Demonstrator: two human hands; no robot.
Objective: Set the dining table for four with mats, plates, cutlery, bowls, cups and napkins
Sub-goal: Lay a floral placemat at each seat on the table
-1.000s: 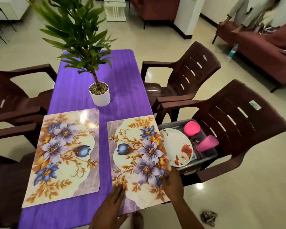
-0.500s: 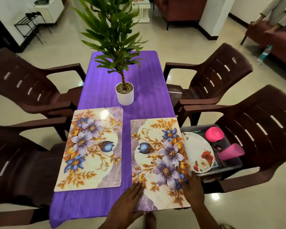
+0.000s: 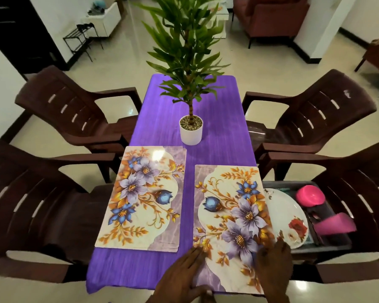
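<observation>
Two floral mats lie side by side on the purple table point(image 3: 217, 119). The left mat point(image 3: 142, 197) lies flat by itself. My left hand point(image 3: 182, 274) presses flat on the near left corner of the right mat point(image 3: 230, 219), and my right hand point(image 3: 274, 261) rests with straight fingers on its near right edge. This mat overhangs the table's right and near edges. A grey tub point(image 3: 328, 246) on the right chair holds a white floral plate point(image 3: 287, 217), a pink bowl point(image 3: 310, 196) and a pink cup point(image 3: 335, 224).
A potted plant in a white pot point(image 3: 190, 132) stands mid-table behind the mats. Brown plastic chairs flank the table: two on the left point(image 3: 74, 114), two on the right point(image 3: 315, 119). The tub sits on the near right chair point(image 3: 363, 193).
The view has swung left and centred on the table. Both hands stay on the right mat's near end; the mat has kept its place.
</observation>
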